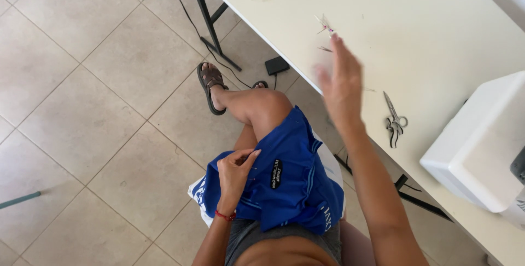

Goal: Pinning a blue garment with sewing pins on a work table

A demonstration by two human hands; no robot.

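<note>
Blue fabric (290, 178), a pair of shorts with paler stripes and a small black label, lies bunched over the seated person's lap and thigh, with a white cloth edge showing beneath it at both sides. Left hand (236, 172) rests on the near left part of the fabric, fingers curled narrow, thumb and forefinger pinched together on the cloth; a red cord bracelet (225, 216) sits at that wrist. Whether a pin or needle is held in the pinch cannot be told. Right hand (342, 82) is raised over the edge of the cream table (437, 30), clear of the fabric, fingers extended and loosely together, holding nothing; it is blurred. Just beyond its fingertips, on the table top, lies a small snipping tool (325, 25) with pale blades. Grey-handled scissors (394, 119) lie closed on the table to the right of the forearm, near but not touching. White sewing machine (481, 145) stands at the right end of the table. Below the table, on the tiled floor (82, 91), a black foot pedal (276, 65) sits with its cable running away, beside a foot in a dark sandal (210, 86).
</note>
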